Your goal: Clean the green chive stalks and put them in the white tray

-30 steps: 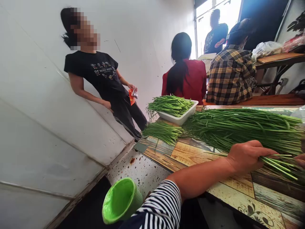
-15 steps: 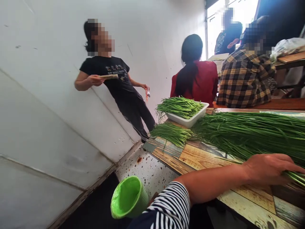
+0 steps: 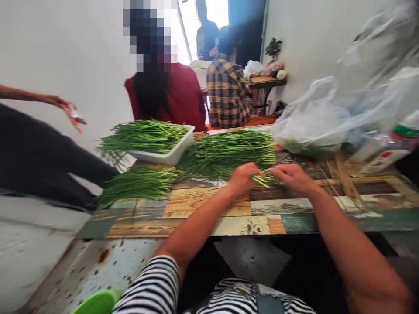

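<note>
My left hand (image 3: 242, 179) is closed around a small bunch of garlic chives, their pale cut ends (image 3: 261, 180) sticking out to the right. At those ends, the thumb and fingers of my right hand (image 3: 292, 176) pinch together on a chive stalk. Just behind my hands lies a large heap of garlic chives (image 3: 231, 148), stalk ends to the right. Further left, more chives (image 3: 149, 134) fill a white plastic tray (image 3: 183, 146). In front of that tray, a neat bundle of chives (image 3: 140, 184) rests on the wood-patterned table (image 3: 196, 203).
Clear plastic bags (image 3: 310, 117) and a green-capped bottle (image 3: 404, 135) stand at the right, near loose brownish trimmings (image 3: 348, 179). A green bucket (image 3: 98, 303) is on the floor at left. One person stands at left (image 3: 49, 144); others are beyond the table.
My view has swung right, bringing my right hand, the plastic bags and the table's right side into sight. My left hand still holds chives.
</note>
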